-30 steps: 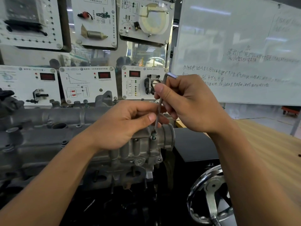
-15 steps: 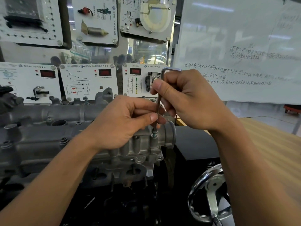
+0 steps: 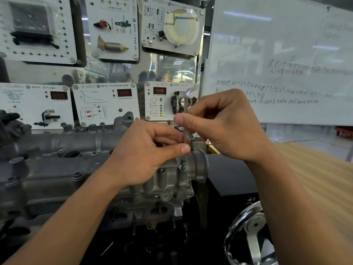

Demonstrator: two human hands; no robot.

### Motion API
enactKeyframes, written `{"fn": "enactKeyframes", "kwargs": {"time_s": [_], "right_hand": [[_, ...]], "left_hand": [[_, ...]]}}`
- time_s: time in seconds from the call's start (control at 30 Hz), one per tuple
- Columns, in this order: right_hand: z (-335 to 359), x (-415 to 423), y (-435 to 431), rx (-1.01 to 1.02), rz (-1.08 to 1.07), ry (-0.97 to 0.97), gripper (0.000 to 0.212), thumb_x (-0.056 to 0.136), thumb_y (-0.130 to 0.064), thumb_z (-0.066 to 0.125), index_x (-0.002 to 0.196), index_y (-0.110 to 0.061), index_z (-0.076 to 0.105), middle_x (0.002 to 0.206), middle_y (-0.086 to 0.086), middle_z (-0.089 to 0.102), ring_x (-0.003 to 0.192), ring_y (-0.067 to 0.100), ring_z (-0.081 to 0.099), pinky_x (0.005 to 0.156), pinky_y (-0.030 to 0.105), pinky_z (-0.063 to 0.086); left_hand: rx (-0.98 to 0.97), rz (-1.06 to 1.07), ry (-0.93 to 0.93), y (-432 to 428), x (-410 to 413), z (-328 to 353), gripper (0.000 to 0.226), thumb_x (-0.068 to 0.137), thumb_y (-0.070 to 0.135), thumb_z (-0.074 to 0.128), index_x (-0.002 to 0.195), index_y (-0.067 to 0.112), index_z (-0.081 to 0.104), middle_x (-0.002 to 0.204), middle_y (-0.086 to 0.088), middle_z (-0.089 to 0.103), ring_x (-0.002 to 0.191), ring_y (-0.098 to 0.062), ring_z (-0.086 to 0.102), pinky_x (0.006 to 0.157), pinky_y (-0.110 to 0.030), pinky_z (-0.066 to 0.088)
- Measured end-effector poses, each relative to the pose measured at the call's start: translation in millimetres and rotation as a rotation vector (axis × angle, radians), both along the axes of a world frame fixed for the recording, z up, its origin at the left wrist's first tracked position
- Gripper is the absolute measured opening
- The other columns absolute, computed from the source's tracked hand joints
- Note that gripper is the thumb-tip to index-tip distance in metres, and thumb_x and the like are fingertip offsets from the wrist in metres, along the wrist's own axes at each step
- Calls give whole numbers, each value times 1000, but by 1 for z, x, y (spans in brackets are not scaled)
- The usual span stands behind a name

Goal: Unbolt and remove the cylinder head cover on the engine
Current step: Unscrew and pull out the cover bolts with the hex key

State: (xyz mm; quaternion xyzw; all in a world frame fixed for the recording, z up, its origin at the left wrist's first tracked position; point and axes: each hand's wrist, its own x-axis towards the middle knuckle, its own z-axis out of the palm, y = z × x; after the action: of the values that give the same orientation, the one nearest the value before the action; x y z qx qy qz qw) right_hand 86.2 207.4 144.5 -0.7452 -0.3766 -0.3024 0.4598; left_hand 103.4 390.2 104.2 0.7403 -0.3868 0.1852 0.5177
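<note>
- The cylinder head cover (image 3: 57, 169) sits seated on top of the engine (image 3: 152, 207), running from the left edge of the view to its rounded right end under the hands.
- At that right end one bolt (image 3: 183, 166) stands proud of its boss with a greenish washer under its head, so it looks partly backed out.
- Further bolt heads show along the cover to the left. By my reading the unbolting is only partway done, and lifting the cover off is still to come.
- A bent hex key (image 3: 186, 109) stands nearly upright over that bolt with its short leg at the top. The shaft is blurred, and I cannot tell whether its tip is seated in the bolt head.
- The left hand (image 3: 145, 155) reaches in from the lower left. Its fingers are closed, thumb against forefinger, pinching the key's lower shaft just above the bolt.
- The right hand (image 3: 225, 127) comes in from the lower right with the wrist raised. Its thumb and curled fingers pinch the shaft higher up, below the bend.
- A chrome handwheel (image 3: 252, 232) sits below the right forearm, with a wooden worktop (image 3: 315, 178) beyond it.
- Training panels and a whiteboard (image 3: 277, 54) fill the background.
</note>
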Motion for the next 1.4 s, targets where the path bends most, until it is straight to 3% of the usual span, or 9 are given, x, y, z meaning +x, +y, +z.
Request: {"fn": "enactKeyframes", "kwargs": {"time_s": [0.13,0.37,0.5,0.63,0.8,0.9,1.03,1.17,1.4], "right_hand": [[0,0,-1,-92,2,13,25,91,-12,70,67,-6,67,53,4,60,44,3,48,46,16,38],[1,3,-11,-190,1,56,26,99,-16,57,81,0,68,59,-2,60,52,3,52,54,13,40],[0,3,-13,-202,74,64,22,99,-15,55,94,-1,71,60,-8,60,55,2,54,56,10,40],[-4,4,-10,-113,59,-6,17,89,-18,72,85,-2,75,57,5,63,48,8,50,50,18,40],[-5,3,-8,-12,35,54,16,80,-20,79,77,-4,76,60,3,69,50,3,57,48,16,43],[-3,1,-8,-76,25,72,17,86,-19,75,81,-3,75,67,10,70,58,23,65,51,35,52],[-2,-2,-7,-168,-18,54,21,94,-17,67,77,-5,68,62,7,62,55,22,56,51,32,46],[-1,-6,-7,-216,-3,124,25,100,-17,56,84,-1,67,68,11,65,63,29,63,63,50,52],[3,-11,-9,-99,-32,78,15,85,-26,75,78,-13,76,58,-5,66,49,3,55,49,14,42]], "left_hand": [[-35,49,-22,-2,2,0,17,66,33,81,77,20,75,72,6,75,66,-5,71,66,-16,55],[153,-140,39,4,0,4,24,95,16,60,116,19,71,106,9,76,107,-7,69,97,-22,51],[122,-65,36,1,0,3,15,91,11,68,102,16,76,93,8,78,94,-7,73,86,-19,55],[65,46,9,-3,-2,5,14,78,25,78,88,15,77,81,5,77,78,-9,73,78,-26,59],[13,95,-1,-7,-4,5,19,71,24,85,79,11,73,67,5,71,58,-2,62,58,-12,48],[91,63,4,-5,-3,6,13,79,22,81,88,15,74,76,5,74,65,0,65,62,-10,48],[241,-70,71,2,-4,11,17,96,15,62,109,17,73,102,10,76,98,-6,71,89,-25,55],[243,-98,111,4,-5,12,19,97,11,60,104,21,74,100,9,77,102,-6,71,93,-25,54],[110,57,37,-3,-2,8,9,81,24,79,81,17,75,74,2,75,66,-13,69,64,-18,54]]}}
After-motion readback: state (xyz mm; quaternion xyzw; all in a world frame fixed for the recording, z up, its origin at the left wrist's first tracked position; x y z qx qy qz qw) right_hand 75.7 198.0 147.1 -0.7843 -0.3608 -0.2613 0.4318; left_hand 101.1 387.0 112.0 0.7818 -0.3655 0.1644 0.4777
